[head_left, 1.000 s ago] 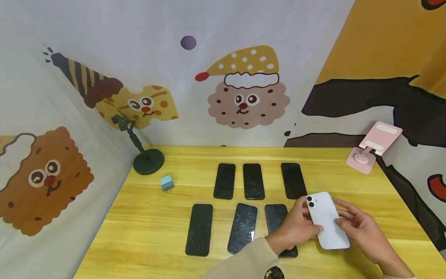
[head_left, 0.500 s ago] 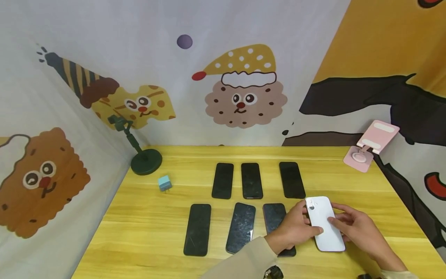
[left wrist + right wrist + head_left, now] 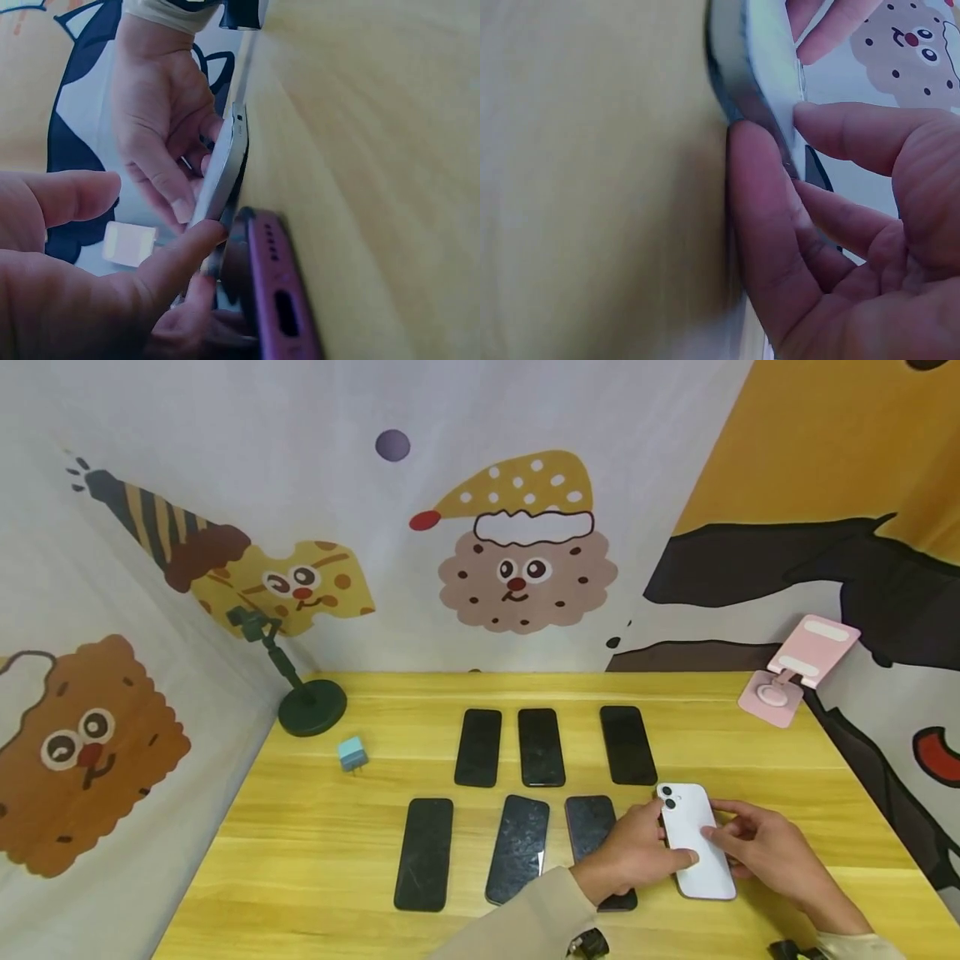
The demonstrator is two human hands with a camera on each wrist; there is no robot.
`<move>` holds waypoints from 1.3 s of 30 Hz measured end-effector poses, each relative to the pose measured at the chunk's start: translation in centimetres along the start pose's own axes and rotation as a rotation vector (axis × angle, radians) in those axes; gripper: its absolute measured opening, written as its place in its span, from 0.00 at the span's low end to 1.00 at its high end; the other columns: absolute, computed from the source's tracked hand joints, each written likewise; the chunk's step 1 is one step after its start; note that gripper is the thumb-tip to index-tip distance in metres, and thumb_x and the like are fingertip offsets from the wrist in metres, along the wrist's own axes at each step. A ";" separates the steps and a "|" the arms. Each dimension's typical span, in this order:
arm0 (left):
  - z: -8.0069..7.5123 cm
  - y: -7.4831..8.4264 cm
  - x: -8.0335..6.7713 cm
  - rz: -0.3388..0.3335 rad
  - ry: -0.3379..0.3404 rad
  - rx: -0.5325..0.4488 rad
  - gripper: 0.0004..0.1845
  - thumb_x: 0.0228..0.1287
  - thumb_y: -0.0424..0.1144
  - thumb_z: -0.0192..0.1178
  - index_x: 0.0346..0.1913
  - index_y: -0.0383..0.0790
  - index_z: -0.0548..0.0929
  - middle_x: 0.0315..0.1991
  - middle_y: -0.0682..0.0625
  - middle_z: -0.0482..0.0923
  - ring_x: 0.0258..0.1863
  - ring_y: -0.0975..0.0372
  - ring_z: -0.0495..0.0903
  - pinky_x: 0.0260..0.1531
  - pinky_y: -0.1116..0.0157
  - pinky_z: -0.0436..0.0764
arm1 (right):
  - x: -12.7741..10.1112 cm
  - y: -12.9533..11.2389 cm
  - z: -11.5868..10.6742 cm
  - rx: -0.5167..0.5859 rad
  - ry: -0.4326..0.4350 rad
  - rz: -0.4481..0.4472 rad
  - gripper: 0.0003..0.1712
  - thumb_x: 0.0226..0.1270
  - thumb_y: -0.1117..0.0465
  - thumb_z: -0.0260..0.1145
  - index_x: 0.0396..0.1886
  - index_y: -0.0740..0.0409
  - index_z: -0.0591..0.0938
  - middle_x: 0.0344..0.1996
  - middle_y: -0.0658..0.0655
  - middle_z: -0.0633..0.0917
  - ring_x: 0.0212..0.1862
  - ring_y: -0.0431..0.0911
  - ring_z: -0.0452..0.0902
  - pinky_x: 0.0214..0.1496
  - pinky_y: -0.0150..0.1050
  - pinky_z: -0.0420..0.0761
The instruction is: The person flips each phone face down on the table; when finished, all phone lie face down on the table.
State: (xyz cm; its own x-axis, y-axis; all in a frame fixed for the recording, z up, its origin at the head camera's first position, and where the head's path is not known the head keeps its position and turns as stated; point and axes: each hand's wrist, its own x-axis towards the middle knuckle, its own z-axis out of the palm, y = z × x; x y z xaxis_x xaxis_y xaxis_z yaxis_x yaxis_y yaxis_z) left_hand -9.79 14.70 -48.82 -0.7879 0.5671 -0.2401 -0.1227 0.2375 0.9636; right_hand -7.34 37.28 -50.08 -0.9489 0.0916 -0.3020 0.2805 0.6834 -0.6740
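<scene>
A white phone [image 3: 693, 839] lies back up, camera lenses at its far end, held between both hands at the right front of the yellow table [image 3: 337, 860]. My left hand [image 3: 651, 845] pinches its left edge, thumb on the back. My right hand [image 3: 741, 845] grips its right edge, thumb on top. In the left wrist view the white phone [image 3: 221, 169] tilts just above the wood beside a purple-edged phone [image 3: 277, 292]. The right wrist view shows the white phone's edge [image 3: 754, 67] against my right fingers [image 3: 757, 225].
Several dark phones lie face up in two rows, three at the back [image 3: 542, 747] and three in front [image 3: 517, 849]; my left hand covers part of the front right one. A green stand [image 3: 311, 703], a small blue charger [image 3: 351, 753] and a pink phone holder [image 3: 795, 672] stand further off.
Both hands have lowered the white phone closer to the table and drawn it slightly left. It now lies flatter. The dark phones have not moved.
</scene>
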 end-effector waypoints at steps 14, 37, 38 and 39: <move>0.0 -0.3 -0.5 0.066 0.006 0.066 0.41 0.69 0.36 0.71 0.80 0.47 0.62 0.65 0.57 0.80 0.57 0.71 0.81 0.49 0.73 0.80 | 0.5 -0.4 -0.3 -0.030 -0.055 0.012 0.41 0.71 0.47 0.74 0.73 0.68 0.74 0.33 0.55 0.84 0.29 0.44 0.78 0.27 0.38 0.83; -6.2 0.0 -4.3 -0.006 0.157 0.051 0.20 0.75 0.48 0.66 0.66 0.60 0.78 0.65 0.54 0.75 0.62 0.63 0.78 0.55 0.64 0.81 | 0.7 -5.5 2.8 -0.073 0.049 -0.262 0.25 0.77 0.49 0.69 0.64 0.60 0.82 0.37 0.52 0.87 0.35 0.37 0.82 0.31 0.34 0.79; -6.7 0.0 -4.6 -0.005 0.161 0.054 0.20 0.75 0.48 0.66 0.66 0.60 0.78 0.65 0.53 0.74 0.62 0.62 0.77 0.55 0.64 0.81 | 0.8 -5.8 3.0 -0.060 0.044 -0.273 0.25 0.78 0.49 0.69 0.65 0.60 0.82 0.38 0.52 0.87 0.35 0.38 0.83 0.31 0.34 0.80; -7.1 -0.1 -4.8 0.000 0.163 0.054 0.20 0.75 0.48 0.66 0.67 0.59 0.78 0.66 0.52 0.73 0.63 0.59 0.77 0.56 0.62 0.81 | 0.8 -6.1 3.2 -0.042 0.038 -0.282 0.25 0.78 0.50 0.69 0.65 0.60 0.81 0.39 0.53 0.87 0.36 0.39 0.84 0.31 0.34 0.81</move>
State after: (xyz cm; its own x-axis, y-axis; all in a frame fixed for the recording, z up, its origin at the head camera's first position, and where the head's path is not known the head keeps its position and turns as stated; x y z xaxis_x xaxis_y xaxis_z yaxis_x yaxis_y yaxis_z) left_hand -10.26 6.33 -46.91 -0.8759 0.4326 -0.2136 -0.0937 0.2817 0.9549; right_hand -9.36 30.86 -48.32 -0.9936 -0.0793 -0.0807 -0.0002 0.7149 -0.6992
